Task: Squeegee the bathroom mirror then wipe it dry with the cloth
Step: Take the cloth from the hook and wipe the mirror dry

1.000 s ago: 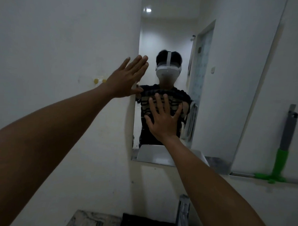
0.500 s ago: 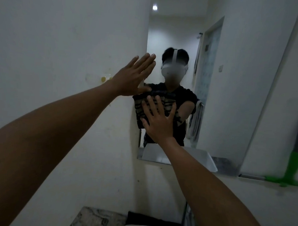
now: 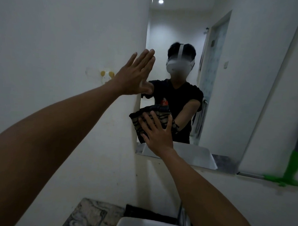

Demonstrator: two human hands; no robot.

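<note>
A frameless mirror (image 3: 230,99) hangs on the white wall and reflects a person with a headset. My right hand (image 3: 156,132) lies flat with spread fingers on a dark striped cloth (image 3: 139,120), pressing it against the mirror's lower left corner. My left hand (image 3: 135,74) is flat with straight fingers against the mirror's left edge, higher up. A squeegee (image 3: 294,163) with a green and grey handle leans upright at the far right, its blade resting on the ledge beside the mirror.
Below me a white basin (image 3: 145,225) and a chrome tap (image 3: 184,218) show at the bottom edge. A marbled counter (image 3: 89,214) lies left of the basin. Two yellow marks (image 3: 106,74) are stuck on the wall left of the mirror.
My right hand has slid the cloth down and to the left on the glass, to the lower left corner. My left hand stays on the mirror's left edge. The view has shifted left.
</note>
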